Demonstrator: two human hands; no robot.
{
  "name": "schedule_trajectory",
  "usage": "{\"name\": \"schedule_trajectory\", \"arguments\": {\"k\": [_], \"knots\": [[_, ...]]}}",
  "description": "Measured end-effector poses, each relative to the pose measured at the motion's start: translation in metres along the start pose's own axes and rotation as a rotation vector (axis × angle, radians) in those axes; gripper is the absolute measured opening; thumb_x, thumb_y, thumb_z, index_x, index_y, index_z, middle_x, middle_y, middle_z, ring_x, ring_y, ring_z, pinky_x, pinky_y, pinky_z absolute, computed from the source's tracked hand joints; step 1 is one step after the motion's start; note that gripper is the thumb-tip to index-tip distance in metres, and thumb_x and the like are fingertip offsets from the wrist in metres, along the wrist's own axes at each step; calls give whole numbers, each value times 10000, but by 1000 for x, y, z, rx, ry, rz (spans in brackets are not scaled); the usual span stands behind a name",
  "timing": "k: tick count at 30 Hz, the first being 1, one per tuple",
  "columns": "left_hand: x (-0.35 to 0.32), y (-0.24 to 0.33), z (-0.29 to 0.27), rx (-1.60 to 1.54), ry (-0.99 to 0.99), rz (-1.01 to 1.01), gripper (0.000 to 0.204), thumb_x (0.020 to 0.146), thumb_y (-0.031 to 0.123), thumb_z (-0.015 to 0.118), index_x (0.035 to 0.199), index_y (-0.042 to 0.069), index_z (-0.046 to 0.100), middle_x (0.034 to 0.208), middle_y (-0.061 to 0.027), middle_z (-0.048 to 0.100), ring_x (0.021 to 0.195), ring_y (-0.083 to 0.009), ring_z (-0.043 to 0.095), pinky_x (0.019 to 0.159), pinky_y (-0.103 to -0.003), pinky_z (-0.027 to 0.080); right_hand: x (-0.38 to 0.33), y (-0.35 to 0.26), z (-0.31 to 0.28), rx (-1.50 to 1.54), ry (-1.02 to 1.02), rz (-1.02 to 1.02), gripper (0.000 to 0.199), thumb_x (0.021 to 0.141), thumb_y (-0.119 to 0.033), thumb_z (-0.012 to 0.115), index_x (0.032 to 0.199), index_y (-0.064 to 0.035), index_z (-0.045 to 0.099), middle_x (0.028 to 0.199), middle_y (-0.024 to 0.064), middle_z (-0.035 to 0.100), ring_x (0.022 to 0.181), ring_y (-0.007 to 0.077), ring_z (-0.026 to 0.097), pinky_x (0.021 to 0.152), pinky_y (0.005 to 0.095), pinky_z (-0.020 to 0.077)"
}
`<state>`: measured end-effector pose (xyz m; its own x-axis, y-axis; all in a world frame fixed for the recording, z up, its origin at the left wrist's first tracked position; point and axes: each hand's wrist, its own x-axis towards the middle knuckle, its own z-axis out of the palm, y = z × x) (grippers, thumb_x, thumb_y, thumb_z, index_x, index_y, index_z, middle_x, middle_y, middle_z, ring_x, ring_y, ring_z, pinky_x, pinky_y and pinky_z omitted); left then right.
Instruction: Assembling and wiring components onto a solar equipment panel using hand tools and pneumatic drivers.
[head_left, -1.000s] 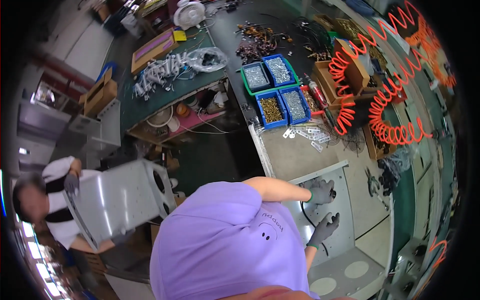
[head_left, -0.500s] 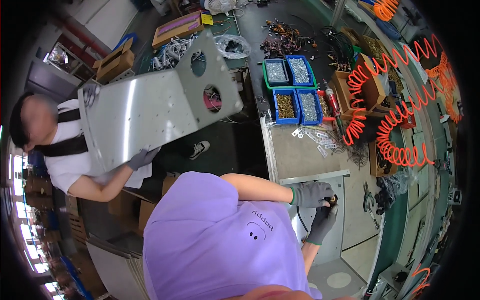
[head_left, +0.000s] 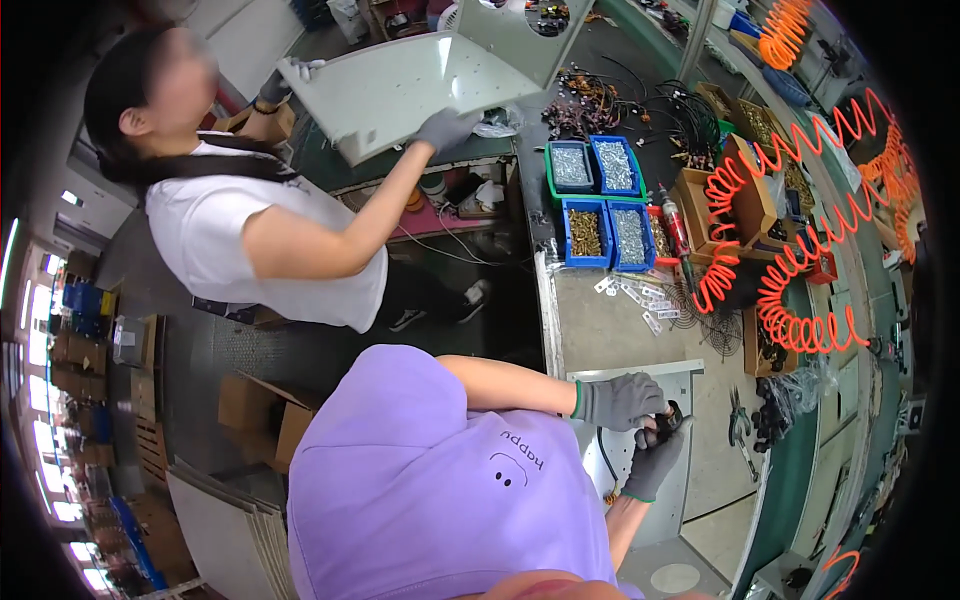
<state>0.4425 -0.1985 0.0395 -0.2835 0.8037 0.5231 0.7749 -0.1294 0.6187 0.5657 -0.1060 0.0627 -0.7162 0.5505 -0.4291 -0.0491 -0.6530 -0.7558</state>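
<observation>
My left hand (head_left: 615,402), in a grey glove with bare fingertips, is closed on a small black part (head_left: 674,412). Gloved the same way, my right hand (head_left: 657,464) is closed around that part from the other side, so both hands meet on it. The part's exact kind cannot be made out, as fingers cover much of it. Below and around the hands is a grey sheet-metal housing (head_left: 668,528), with a black cable (head_left: 606,455) inside, close to my right hand.
A co-worker (head_left: 270,225) at the left carries a large bent metal panel (head_left: 420,90). Blue bins of screws (head_left: 583,236), metal tabs (head_left: 640,297), pliers (head_left: 741,420) and a red screwdriver (head_left: 674,228) lie on the bench. Orange coiled hoses (head_left: 790,320) hang at the right. Cartons (head_left: 262,415) stand on the floor.
The co-worker has come nearer and swung the metal panel up toward the far side. My hands have shifted slightly, and more of the black part shows between them.
</observation>
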Motion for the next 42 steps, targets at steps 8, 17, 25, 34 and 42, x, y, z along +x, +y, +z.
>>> {"name": "schedule_trajectory", "arguments": {"k": [8,17,25,34,42], "knots": [[3,3,-11,22,-9,162,285,777,307,610,937,83,538,1055,-90,532,910,-286,545,776,-393,431,-6,6,3,254,36,240,367,945,-459,373,866,-153,560,587,-33,470,367,31,239,320,185,199],[3,15,-10,-208,-49,-79,367,833,386,543,923,31,509,976,-129,527,862,-318,539,743,-392,446,-19,11,35,-338,372,-235,337,964,-363,348,860,-58,449,638,-1,441,447,47,314,382,207,242],[18,12,-10,-370,140,-369,401,878,430,471,942,39,537,828,-182,562,762,-369,563,644,-433,441,-4,6,30,-780,241,-929,278,932,-199,477,1113,10,451,836,58,508,665,101,473,612,236,416],[15,5,-10,-300,-2,-740,333,829,344,538,945,39,601,849,-184,609,812,-353,602,684,-416,460,-8,-6,44,-851,171,-828,261,881,-167,538,1080,0,541,824,81,594,719,144,556,641,249,440],[7,1,-2,-319,-69,-833,289,851,319,531,942,54,601,818,-181,616,768,-343,602,678,-412,457,-12,-14,48,-751,150,-715,277,842,-109,557,1094,4,528,1003,121,566,813,152,560,643,258,466]]}}
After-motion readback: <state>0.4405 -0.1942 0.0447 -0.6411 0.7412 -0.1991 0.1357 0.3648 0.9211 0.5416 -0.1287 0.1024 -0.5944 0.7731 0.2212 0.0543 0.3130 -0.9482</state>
